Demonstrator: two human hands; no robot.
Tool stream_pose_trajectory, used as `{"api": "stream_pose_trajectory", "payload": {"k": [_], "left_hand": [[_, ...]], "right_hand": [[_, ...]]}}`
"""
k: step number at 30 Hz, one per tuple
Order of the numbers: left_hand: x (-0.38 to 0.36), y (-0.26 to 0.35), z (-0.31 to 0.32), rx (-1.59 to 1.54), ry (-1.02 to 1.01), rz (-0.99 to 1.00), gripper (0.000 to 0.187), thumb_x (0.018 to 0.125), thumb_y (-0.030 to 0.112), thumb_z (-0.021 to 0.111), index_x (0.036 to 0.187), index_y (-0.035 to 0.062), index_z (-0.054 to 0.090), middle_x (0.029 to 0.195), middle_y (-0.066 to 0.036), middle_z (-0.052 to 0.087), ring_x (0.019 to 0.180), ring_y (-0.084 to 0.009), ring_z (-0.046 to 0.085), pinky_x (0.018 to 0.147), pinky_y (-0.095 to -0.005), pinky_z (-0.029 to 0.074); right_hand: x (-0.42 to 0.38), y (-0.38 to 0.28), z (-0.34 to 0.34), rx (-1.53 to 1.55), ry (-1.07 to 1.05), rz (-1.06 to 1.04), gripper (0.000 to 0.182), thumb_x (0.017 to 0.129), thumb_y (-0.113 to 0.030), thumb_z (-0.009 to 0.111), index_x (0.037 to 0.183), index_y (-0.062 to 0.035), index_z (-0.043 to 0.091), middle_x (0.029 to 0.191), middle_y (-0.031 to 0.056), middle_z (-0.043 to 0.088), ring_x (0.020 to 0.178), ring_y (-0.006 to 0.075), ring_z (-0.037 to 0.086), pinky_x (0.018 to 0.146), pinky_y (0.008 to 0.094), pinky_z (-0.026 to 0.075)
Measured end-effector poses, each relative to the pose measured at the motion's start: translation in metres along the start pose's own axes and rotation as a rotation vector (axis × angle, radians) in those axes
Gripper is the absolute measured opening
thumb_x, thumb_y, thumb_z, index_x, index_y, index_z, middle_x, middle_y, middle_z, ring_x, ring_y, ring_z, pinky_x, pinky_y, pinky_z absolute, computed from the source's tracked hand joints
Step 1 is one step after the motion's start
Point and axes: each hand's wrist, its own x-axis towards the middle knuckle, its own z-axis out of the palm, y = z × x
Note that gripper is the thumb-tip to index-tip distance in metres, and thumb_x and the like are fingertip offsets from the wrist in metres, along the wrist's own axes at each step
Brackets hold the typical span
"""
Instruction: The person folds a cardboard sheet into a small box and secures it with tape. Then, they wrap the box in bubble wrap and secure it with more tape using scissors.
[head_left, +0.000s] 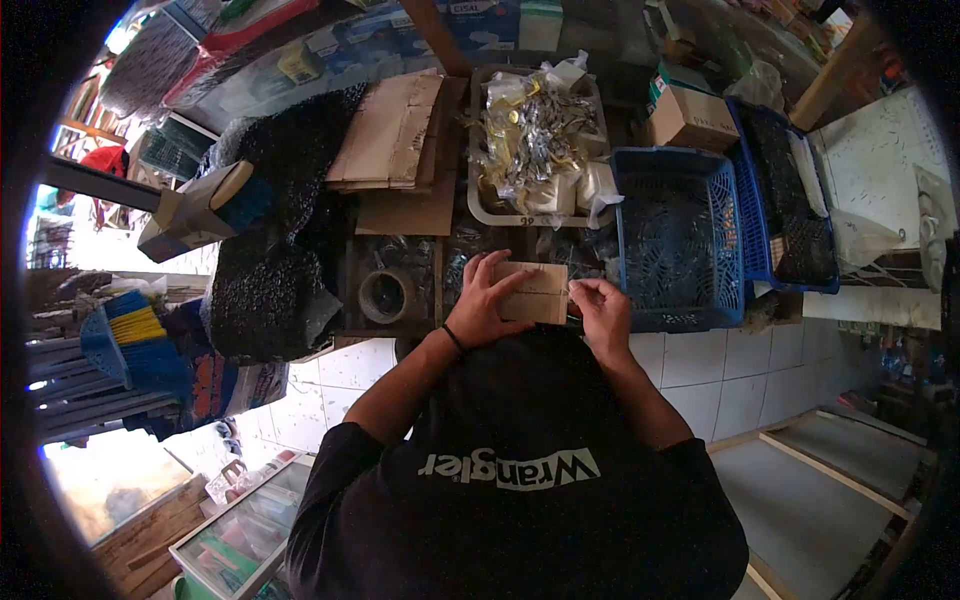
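A small brown cardboard piece [538, 298] is held close in front of my body, with a dark line across its face. My left hand [478, 305] grips it from the left, fingers over the top side and thumb along the lower edge. At the opposite end, my right hand [604, 312] is closed in a pinch by the right edge; whether anything else is between those fingertips is too small to see. Just left of my left hand lies a roll of tape [386, 297]. Beyond the cardboard stands a tray [545, 221] heaped with small metallic pieces in clear plastic bags.
Stacked cardboard sheets [385, 135] lie at the back left, beside black bubble wrap [265, 290]. A blue plastic basket [682, 320] sits right of my hands. Farther right are a second blue basket [745, 190] and a cardboard box [692, 119]. Blue brooms [130, 345] are at far left.
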Motion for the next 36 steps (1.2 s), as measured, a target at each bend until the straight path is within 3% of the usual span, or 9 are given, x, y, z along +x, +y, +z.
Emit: {"api": "stream_pose_trajectory", "payload": {"k": [7,10,17,22,28,36], "left_hand": [[0.006,0.003,-0.005,0.087,0.004,0.065,0.072,0.053,0.032,0.08,0.12,0.0274,0.056,0.128,-0.01,0.04,0.115,-0.0387,0.036,0.096,-0.0511,0.034],[0.012,-0.002,-0.005,0.073,-0.003,0.085,0.071,0.052,0.031,0.08,0.119,0.027,0.057,0.127,-0.01,0.041,0.114,-0.0373,0.037,0.094,-0.0506,0.035],[0.027,-0.008,-0.028,0.106,-0.088,0.14,0.066,0.053,0.03,0.08,0.116,0.0255,0.059,0.126,-0.01,0.042,0.113,-0.0367,0.038,0.094,-0.0489,0.036],[0.022,-0.018,-0.025,0.104,-0.083,0.133,0.067,0.055,0.03,0.079,0.118,0.0253,0.057,0.128,-0.01,0.041,0.114,-0.0369,0.038,0.094,-0.0492,0.036],[0.019,-0.015,-0.024,0.033,-0.091,0.092,0.068,0.058,0.031,0.079,0.121,0.026,0.055,0.129,-0.011,0.04,0.114,-0.0368,0.038,0.095,-0.049,0.036],[0.014,-0.019,-0.023,0.02,-0.086,0.075,0.068,0.061,0.032,0.078,0.124,0.0269,0.053,0.131,-0.011,0.039,0.115,-0.0366,0.038,0.097,-0.049,0.035]], "right_hand": [[0.004,0.007,-0.004,0.08,0.0,0.015,0.017,0.085,-0.014,0.063,0.088,0.0028,0.063,0.077,0.0037,0.063,0.067,0.0079,0.057,0.061,0.0218,0.046],[0.006,0.006,-0.006,0.069,0.006,0.04,0.022,0.086,-0.018,0.062,0.091,0.0042,0.063,0.081,0.0083,0.066,0.075,0.0137,0.062,0.069,0.0271,0.049],[0.01,0.007,0.001,0.061,0.04,0.005,0.023,0.085,-0.019,0.063,0.091,0.0026,0.064,0.078,0.0068,0.065,0.072,0.0128,0.061,0.066,0.0273,0.048],[0.01,-0.007,0.004,0.011,-0.003,-0.005,0.018,0.085,-0.015,0.062,0.09,0.0032,0.063,0.078,0.004,0.064,0.073,0.0095,0.059,0.068,0.0226,0.047],[0.017,-0.002,0.007,-0.042,-0.017,-0.045,0.017,0.085,-0.014,0.062,0.089,0.003,0.063,0.076,0.0035,0.063,0.067,0.0084,0.058,0.062,0.0214,0.047],[0.022,-0.006,0.013,0.053,-0.039,-0.004,0.022,0.085,-0.018,0.063,0.089,0.0037,0.063,0.076,0.006,0.064,0.07,0.0122,0.061,0.064,0.0256,0.048]]}}
